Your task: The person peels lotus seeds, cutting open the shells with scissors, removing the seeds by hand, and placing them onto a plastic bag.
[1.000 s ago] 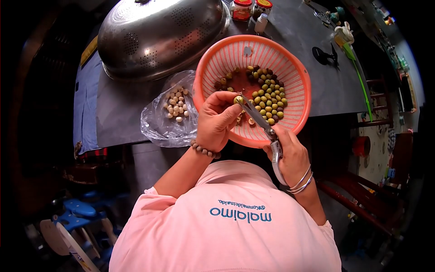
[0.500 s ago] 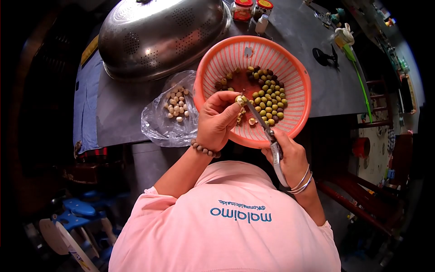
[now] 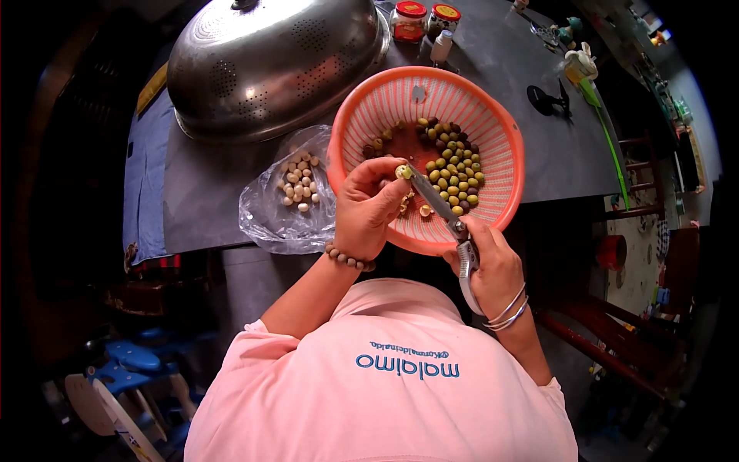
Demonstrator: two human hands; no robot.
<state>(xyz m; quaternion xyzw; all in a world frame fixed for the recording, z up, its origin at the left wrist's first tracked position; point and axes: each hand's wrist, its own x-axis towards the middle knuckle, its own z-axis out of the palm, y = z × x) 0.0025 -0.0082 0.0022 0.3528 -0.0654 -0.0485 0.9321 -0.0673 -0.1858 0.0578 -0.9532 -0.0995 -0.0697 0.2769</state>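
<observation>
Over the near left side of an orange plastic basket [image 3: 508, 138], my left hand [image 3: 368, 202] pinches a partly peeled, pale green-white lotus seed [image 3: 403, 171] between thumb and fingertips. My right hand [image 3: 493, 269] grips grey-handled scissors [image 3: 436, 202], their blades pointing up and left with the tips touching the seed. Inside the basket lie several green and brown unpeeled lotus seeds [image 3: 458, 173], with bits of peeled shell [image 3: 426, 210] near the blades. Left of my left hand, a clear plastic bag [image 3: 265, 223] holds several whitish peeled seeds [image 3: 299, 183].
A large perforated metal lid or colander [image 3: 269, 69] lies upside down behind the bag. Two red-lidded jars [image 3: 409, 23] and a small white bottle [image 3: 441, 48] stand at the back. On the right are a black stand [image 3: 548, 100] and a green stick [image 3: 608, 142]. The dark table [image 3: 200, 208] ends near my body.
The scissor blades have shifted slightly left and up against the seed, and the seed has turned a little in my left fingers. The whole view has tilted slightly.
</observation>
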